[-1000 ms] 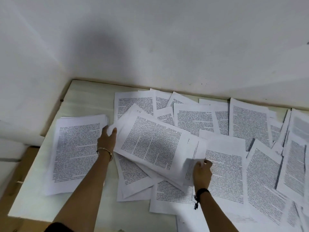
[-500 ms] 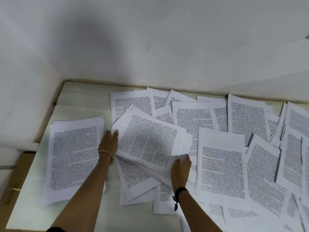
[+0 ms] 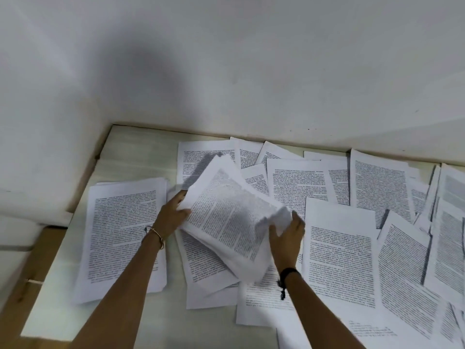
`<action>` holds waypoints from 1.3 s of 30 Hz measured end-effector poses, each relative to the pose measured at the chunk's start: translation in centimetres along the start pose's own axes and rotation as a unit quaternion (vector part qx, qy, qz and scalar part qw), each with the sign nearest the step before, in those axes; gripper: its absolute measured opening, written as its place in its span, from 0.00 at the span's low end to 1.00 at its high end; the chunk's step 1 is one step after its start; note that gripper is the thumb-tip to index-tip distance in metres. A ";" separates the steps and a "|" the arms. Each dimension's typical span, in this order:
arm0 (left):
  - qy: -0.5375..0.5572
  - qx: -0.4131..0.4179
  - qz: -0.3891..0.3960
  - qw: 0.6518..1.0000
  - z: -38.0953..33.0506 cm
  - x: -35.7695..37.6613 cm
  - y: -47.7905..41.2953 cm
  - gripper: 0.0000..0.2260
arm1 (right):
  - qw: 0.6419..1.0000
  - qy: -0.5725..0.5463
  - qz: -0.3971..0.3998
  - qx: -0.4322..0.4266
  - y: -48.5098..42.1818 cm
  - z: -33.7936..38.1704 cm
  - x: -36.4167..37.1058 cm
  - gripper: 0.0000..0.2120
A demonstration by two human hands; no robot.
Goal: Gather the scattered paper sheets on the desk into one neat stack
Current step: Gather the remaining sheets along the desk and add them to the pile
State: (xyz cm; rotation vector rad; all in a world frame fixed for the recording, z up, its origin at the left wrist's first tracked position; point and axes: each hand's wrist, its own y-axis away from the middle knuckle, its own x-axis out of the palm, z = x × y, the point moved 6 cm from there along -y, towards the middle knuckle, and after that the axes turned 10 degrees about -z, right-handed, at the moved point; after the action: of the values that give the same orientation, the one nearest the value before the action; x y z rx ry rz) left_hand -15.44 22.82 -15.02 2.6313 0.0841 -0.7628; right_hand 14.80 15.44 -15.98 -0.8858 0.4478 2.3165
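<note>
with the left grip [image 3: 173,215] and right grip [image 3: 286,238] each clamped on an edge of the raised bundle [image 3: 226,222], best square it, then lower it onto the stack [image 3: 125,235] at the left of the surface [image 3: 141,157]

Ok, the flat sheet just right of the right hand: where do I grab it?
Take the flat sheet by its left edge, coming from the left with the right hand once the bundle is down. That edge lies over the sheets beneath, nearest that hand; its right edge looks tucked under a neighbour.
</note>
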 end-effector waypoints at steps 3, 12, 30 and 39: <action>0.028 0.028 0.084 0.996 -1.3 0.5 0.0 0.30 | 0.990 -0.007 0.086 -0.107 -2.4 3.9 0.5 0.41; 0.314 -0.212 0.032 0.925 1.9 3.9 1.8 0.11 | 0.973 -0.075 0.218 0.014 -4.3 2.4 2.0 0.06; 0.025 -0.077 -0.002 0.997 1.5 7.4 2.4 0.26 | 0.979 -0.129 0.159 0.013 -4.0 2.1 2.8 0.33; 0.142 -0.202 -0.066 0.967 4.8 7.4 5.9 0.14 | 0.976 -0.024 0.202 0.077 -0.8 0.3 3.4 0.22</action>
State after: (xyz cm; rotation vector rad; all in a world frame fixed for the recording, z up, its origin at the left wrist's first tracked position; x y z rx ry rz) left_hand -10.63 15.14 -20.50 2.3349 0.4506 -0.3541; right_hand 13.21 17.58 -18.18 -0.7120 0.8398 2.6164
